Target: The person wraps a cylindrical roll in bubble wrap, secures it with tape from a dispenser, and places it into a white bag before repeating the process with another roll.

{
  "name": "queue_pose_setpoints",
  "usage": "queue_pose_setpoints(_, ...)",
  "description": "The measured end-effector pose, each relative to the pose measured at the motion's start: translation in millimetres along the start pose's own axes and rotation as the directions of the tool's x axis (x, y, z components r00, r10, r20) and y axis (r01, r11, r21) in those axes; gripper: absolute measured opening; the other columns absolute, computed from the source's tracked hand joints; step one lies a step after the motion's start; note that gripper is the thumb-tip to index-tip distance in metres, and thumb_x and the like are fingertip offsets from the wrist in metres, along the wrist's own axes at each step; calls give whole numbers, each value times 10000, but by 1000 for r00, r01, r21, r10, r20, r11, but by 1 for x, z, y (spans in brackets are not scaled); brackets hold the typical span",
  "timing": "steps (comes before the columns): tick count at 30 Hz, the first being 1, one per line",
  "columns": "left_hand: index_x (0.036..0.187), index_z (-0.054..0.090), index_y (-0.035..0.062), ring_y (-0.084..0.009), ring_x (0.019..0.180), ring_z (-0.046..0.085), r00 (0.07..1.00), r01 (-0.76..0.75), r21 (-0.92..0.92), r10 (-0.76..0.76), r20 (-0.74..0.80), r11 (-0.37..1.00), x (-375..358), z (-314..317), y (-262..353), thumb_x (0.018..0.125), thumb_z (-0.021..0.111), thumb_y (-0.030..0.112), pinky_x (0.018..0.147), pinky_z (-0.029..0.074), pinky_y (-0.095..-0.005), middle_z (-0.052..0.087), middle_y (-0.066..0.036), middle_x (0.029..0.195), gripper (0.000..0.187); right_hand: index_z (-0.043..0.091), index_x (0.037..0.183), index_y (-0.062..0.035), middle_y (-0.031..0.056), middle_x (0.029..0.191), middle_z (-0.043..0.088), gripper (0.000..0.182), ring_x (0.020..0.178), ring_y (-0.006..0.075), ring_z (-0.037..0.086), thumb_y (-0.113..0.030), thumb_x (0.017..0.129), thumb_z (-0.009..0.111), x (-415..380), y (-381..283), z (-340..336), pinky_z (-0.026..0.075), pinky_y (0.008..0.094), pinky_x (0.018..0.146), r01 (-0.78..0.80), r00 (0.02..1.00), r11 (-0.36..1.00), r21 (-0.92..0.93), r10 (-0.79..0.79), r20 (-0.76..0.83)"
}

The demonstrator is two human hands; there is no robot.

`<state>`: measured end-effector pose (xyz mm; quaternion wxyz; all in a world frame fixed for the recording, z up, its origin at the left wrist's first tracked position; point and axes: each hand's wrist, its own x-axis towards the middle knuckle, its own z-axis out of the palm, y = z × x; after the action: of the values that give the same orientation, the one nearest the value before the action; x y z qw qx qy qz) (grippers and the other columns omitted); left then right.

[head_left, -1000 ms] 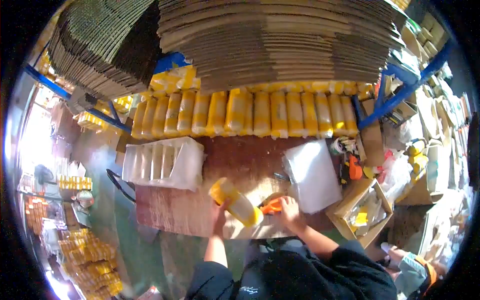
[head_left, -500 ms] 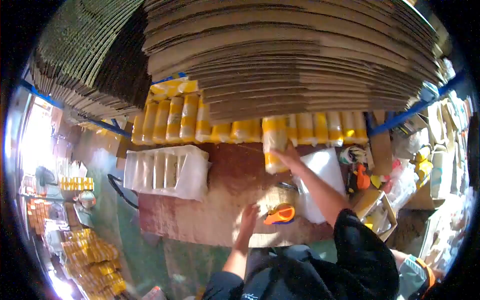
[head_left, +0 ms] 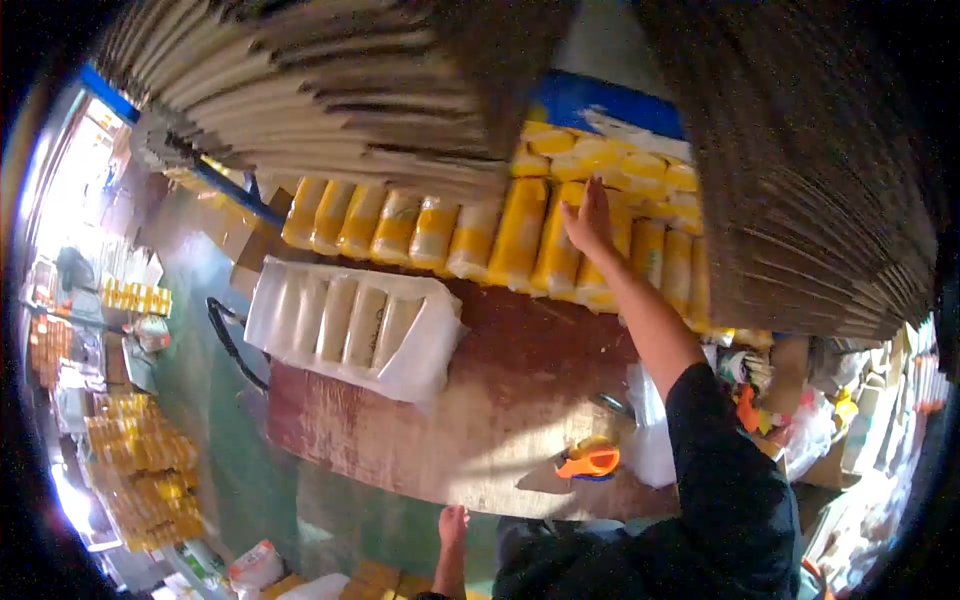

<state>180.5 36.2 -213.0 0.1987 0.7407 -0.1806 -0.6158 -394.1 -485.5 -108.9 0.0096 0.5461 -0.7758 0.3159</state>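
Observation:
My right hand (head_left: 590, 222) is raised at the row of yellow-and-clear wrapped rolls (head_left: 518, 235) along the back of the table. Its fingers point up and apart, against the face of one roll, and it grips nothing that I can see. Low, by the front edge, my left hand (head_left: 453, 522) is curled closed with nothing visible in it. An orange tape dispenser (head_left: 592, 460) lies on the wooden table (head_left: 400, 440). Left of centre, white foam sheeting (head_left: 430, 350) surrounds several brown rolls (head_left: 335, 318) lying side by side.
Stacks of flat cardboard (head_left: 380, 90) overhang the rolls, with another cardboard stack (head_left: 820, 200) on the right. A blue rack bar (head_left: 240, 190) stands at the left. More yellow packages (head_left: 145, 470) are piled on the floor. Plastic bags (head_left: 808, 430) crowd the right side.
My right hand has released the wrapped roll it held and moved up to the row. My left hand has drawn back towards my body. The view has turned.

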Motion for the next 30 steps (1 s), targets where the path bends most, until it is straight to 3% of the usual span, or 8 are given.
queue_pose_setpoints(3,1084,675,13,-124,810,635,994,-108,41,107,17,993,-4,4,22,966,649,278,686,510,-271,699,-60,949,291,104,1594,71,286,1674,61,983,1555,446,65,-554,979,547,-6,-37,-2,51,536,1263,-122,933,959,-258,199,300)
queue_pose_setpoints(7,1183,676,12,-130,893,640,944,-315,80,320,-78,946,-1,10,59,977,668,238,765,517,-260,710,-71,986,306,277,1562,56,291,1615,281,815,1493,422,298,-532,1024,448,1,-88,6,230,502,1230,-285,884,799,-530,433,178)
queue_pose_setpoints(12,1130,692,5,-145,881,670,836,-528,32,526,-155,849,-4,3,172,958,688,89,786,531,-302,726,-82,949,191,250,1575,47,263,1639,252,851,1524,397,239,-572,1022,437,2,-137,16,156,485,1254,-76,860,976,-206,168,481)
queue_pose_setpoints(18,1047,694,26,-304,893,680,277,-835,461,953,-121,301,23,23,397,935,696,79,816,534,-386,718,-146,1002,123,346,1555,-33,200,1590,363,691,1466,309,359,-458,1039,518,-2,-94,6,308,416,1189,-324,823,903,283,121,556)
queue_pose_setpoints(21,1137,686,28,-393,1026,647,209,-749,643,978,3,158,118,12,476,938,659,162,928,501,-486,703,-176,1054,242,539,1424,-21,160,1405,606,457,1289,260,587,-287,1054,568,-51,-48,-1,457,373,1083,-167,945,799,577,-38,326)
queue_pose_setpoints(25,1188,651,-1,-441,1200,544,576,-445,878,807,131,175,184,-7,531,935,625,262,1001,464,-537,612,-236,1257,366,634,1282,-37,102,1262,689,287,1174,223,649,-198,1052,571,-180,-23,-91,503,354,1012,-251,938,861,442,103,332)
queue_pose_setpoints(27,1269,568,-52,-469,1243,501,294,-313,946,956,10,86,293,-42,501,922,617,377,1011,439,-573,567,-279,1307,553,671,1173,-19,137,1198,713,204,1104,217,678,-136,1045,564,-244,-8,-130,519,342,986,-233,963,854,465,136,234)
queue_pose_setpoints(30,1260,578,-48,-427,1187,570,247,-134,982,965,-95,131,349,-88,522,907,621,367,1000,465,-522,592,-295,1273,546,674,1054,-23,104,1024,730,139,984,215,699,19,955,586,-332,21,-191,546,339,886,-392,914,903,177,359,191)
